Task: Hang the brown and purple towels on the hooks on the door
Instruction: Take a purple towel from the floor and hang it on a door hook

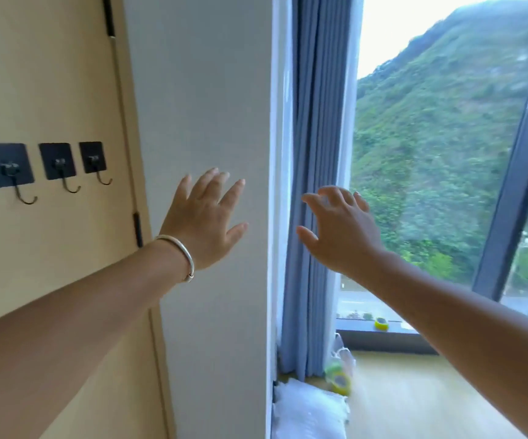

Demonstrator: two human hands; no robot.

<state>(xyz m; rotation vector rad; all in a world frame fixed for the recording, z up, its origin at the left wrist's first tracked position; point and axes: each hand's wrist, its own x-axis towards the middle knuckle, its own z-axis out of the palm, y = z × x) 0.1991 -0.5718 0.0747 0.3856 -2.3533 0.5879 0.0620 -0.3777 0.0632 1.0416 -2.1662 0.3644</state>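
Note:
Three black square adhesive hooks hang in a row on the beige door (50, 74) at the left: a left hook (6, 167), a middle hook (57, 163) and a right hook (93, 160). All three are bare. My left hand (204, 217), with a silver bangle on the wrist, is held out with straight, spread fingers in front of the white wall (199, 90), right of the hooks. My right hand (341, 226) is held out with spread, slightly bent fingers in front of the blue curtain (319, 122). Neither hand holds anything. No brown or purple towel is in view.
A large window (446, 153) with a dark frame looks out on a green hillside. A yellow-green object (381, 323) lies on the sill. On the wooden floor below are a white pillow (307, 410) and a bag with yellow-green items (338, 375).

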